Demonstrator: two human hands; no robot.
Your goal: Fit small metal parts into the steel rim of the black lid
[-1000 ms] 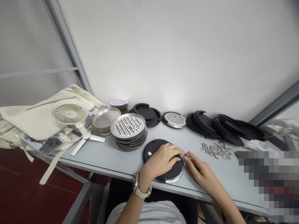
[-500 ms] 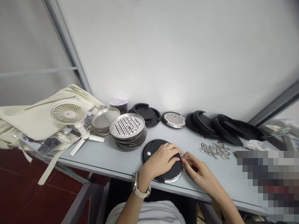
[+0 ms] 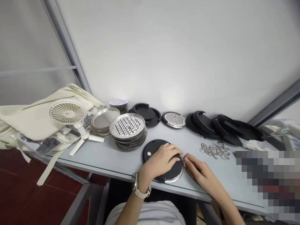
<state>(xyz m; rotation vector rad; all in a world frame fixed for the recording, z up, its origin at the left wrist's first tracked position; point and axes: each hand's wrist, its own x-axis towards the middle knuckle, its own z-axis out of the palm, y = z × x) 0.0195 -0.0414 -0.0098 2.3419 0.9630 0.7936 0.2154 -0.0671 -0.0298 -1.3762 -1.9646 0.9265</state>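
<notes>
A round black disc with a steel rim (image 3: 152, 149) lies near the table's front edge. My left hand (image 3: 161, 162) lies flat on top of it, fingers stretched over the disc and pressing it down. My right hand (image 3: 198, 173) is at the disc's right rim, its fingertips pinched on a small metal ring (image 3: 183, 160) at the edge. A watch with a pale strap (image 3: 138, 187) is on my left wrist.
A stack of perforated steel grater discs (image 3: 128, 128) and plain steel plates (image 3: 103, 120) stand at the middle left. Black rubber discs (image 3: 206, 125) line the back. Loose metal rings (image 3: 214, 150) lie at the right. A white fan (image 3: 69, 114) rests on a cloth bag at the left.
Both hands stay at the disc's right rim with only slight finger shifts. The view has drifted a little.
</notes>
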